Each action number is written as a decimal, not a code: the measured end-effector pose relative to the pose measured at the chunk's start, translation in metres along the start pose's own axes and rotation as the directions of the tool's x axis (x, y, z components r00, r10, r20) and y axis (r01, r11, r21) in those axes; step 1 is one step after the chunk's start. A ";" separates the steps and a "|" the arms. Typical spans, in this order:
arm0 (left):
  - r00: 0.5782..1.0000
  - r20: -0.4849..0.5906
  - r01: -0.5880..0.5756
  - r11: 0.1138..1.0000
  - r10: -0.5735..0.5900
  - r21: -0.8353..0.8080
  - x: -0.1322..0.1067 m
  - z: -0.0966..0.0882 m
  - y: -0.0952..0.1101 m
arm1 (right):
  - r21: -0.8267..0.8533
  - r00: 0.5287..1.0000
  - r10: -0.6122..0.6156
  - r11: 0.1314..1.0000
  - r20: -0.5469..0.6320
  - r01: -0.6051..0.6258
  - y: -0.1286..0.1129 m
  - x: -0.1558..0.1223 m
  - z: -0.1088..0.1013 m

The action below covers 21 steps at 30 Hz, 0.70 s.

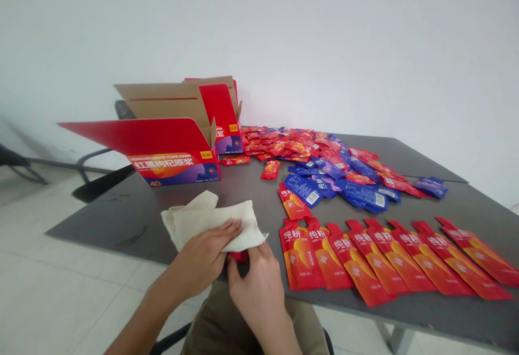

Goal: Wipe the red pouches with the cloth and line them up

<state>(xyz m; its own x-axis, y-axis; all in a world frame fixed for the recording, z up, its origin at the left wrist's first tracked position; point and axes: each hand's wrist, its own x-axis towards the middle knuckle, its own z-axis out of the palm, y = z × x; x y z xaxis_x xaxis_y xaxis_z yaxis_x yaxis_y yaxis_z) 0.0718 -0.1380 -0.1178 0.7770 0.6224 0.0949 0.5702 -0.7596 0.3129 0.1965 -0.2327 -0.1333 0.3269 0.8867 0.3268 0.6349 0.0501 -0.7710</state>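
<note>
My left hand point(203, 258) presses a cream cloth point(211, 222) down over a red pouch point(238, 256) at the near edge of the dark table point(121, 214). Only a small red bit of that pouch shows under the cloth. My right hand point(259, 279) grips the pouch from below, fingers closed around it. Just to the right, several red pouches point(385, 260) lie side by side in a neat overlapping row along the front edge.
An open red carton point(170, 152) with raised flaps stands at the back left, a second carton point(223, 112) behind it. A loose heap of red and blue pouches point(332, 166) covers the table's middle and back. Chair frames point(24, 163) stand on the tiled floor at left.
</note>
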 end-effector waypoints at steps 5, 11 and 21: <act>0.999 0.037 0.000 1.000 -0.002 0.028 0.040 -0.008 -0.003 | 0.025 1.000 0.010 1.000 -0.004 -0.010 0.000 0.001 -0.001; 1.000 0.022 -0.019 1.000 0.018 0.021 -0.005 0.000 0.000 | 0.032 1.000 0.015 0.999 -0.003 -0.014 0.002 0.000 0.002; 0.999 0.035 -0.017 0.999 0.015 0.043 0.035 -0.006 -0.007 | 0.046 1.000 0.007 0.999 -0.011 -0.006 0.001 0.003 0.000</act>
<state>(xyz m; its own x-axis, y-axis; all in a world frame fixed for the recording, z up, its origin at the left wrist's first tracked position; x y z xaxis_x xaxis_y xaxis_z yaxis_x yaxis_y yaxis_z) 0.0932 -0.1092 -0.1108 0.7945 0.6036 0.0668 0.5680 -0.7775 0.2700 0.1987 -0.2300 -0.1330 0.3388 0.8821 0.3273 0.6000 0.0654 -0.7974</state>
